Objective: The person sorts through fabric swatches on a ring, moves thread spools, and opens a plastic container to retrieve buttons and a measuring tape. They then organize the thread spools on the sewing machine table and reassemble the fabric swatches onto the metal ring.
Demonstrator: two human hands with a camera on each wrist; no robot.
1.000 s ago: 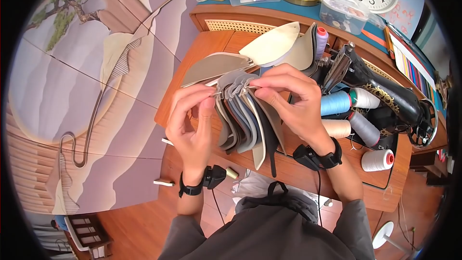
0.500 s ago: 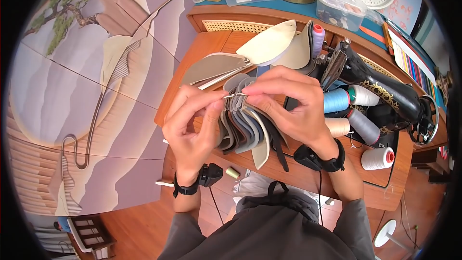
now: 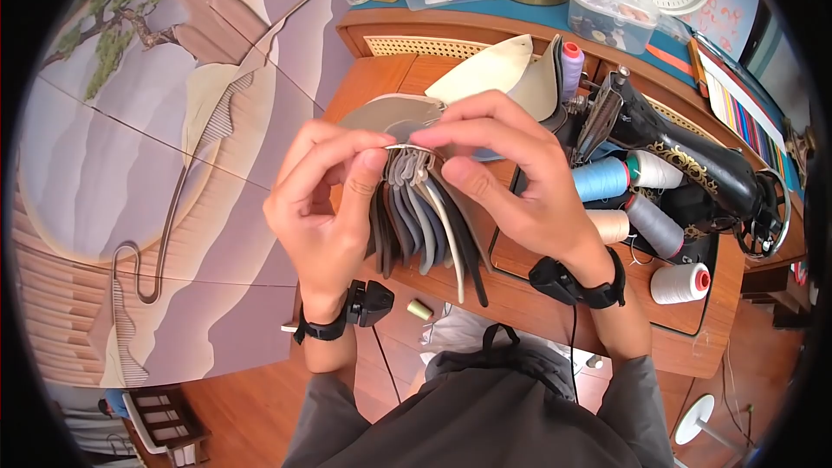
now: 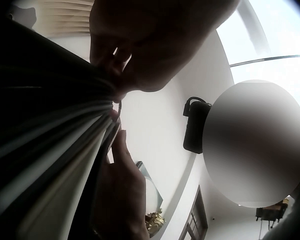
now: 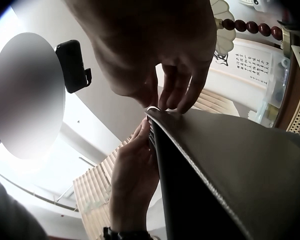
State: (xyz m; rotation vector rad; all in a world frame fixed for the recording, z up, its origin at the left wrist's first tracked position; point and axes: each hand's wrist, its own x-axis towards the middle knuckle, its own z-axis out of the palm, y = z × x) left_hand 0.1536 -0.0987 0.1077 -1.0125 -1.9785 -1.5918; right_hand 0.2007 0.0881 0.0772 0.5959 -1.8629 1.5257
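Fingertips of both hands meet on a thin metal ring (image 3: pixel 414 149) that threads a bundle of leather swatches (image 3: pixel 425 217). My left hand (image 3: pixel 325 208) pinches the ring from its own side, thumb and forefinger curled tight on the wire. My right hand (image 3: pixel 503 178) curls over from the other side, its fingers closed round the ring and the swatch tops. Below the fingertips the swatches hang in a fan of grey, dark and cream strips.

Compared with a second ago, both hands have come up and drawn closer together, and the swatches that splayed wide now hang in a tighter sheaf. I judge the ring is being worked, opened or closed, rather than the samples leafed through.

Beyond the right knuckles two pale swatches (image 3: pixel 485 69) stand lifted. Further out past the right hand lie thread cones (image 3: pixel 607 180) and a black sewing machine (image 3: pixel 693 165) on a wooden table (image 3: pixel 373 78).

Whether the ring is open or joined I cannot tell; fingers cover most of it. The left wrist view is mostly shadow, showing only a glint of wire (image 4: pixel 119 107). The right wrist view shows the ring's edge (image 5: pixel 153 108) above one dark swatch
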